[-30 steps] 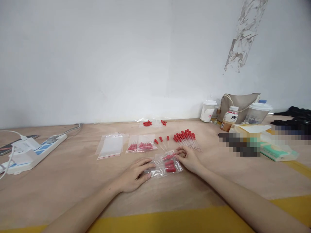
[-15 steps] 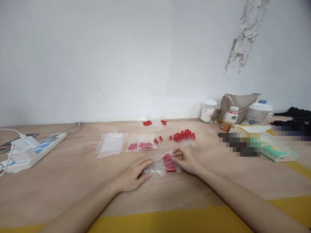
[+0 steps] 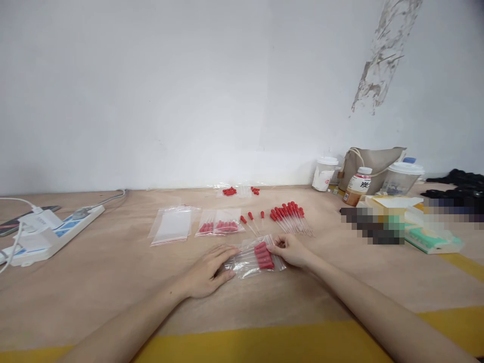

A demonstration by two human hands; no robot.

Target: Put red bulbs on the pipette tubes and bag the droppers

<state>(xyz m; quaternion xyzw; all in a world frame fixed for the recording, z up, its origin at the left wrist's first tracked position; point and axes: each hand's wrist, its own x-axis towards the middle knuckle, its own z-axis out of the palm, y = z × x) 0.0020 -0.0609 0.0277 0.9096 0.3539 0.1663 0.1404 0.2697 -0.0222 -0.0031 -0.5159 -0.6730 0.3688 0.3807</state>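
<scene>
A clear zip-lock bag (image 3: 245, 260) lies flat in front of me, with several red-bulbed droppers (image 3: 263, 256) inside, bulbs to the right. My left hand (image 3: 207, 269) rests at the bag's left end, fingers stretched and thumb apart, touching its edge. At the right end, my right hand (image 3: 289, 250) pinches the bag beside the bulbs. Just beyond it lie 3 loose droppers (image 3: 250, 217), and a pile of droppers (image 3: 289, 214) spreads farther right. Filled bags of droppers (image 3: 219, 223) lie behind my left hand, beside a stack of flat zip-lock bags (image 3: 172, 225).
Small bags with red bulbs (image 3: 229, 191) lie by the wall. On the left is a power strip (image 3: 62, 232) with chargers and a phone (image 3: 22, 220). To the right stand a paper cup (image 3: 324, 174), a bottle (image 3: 358, 187), a lidded plastic cup (image 3: 401, 177) and a tissue pack (image 3: 433, 237).
My right hand has shifted a little towards me and now pinches the bag's right end. The rightmost loose dropper shows more fully. My left hand has hardly moved.
</scene>
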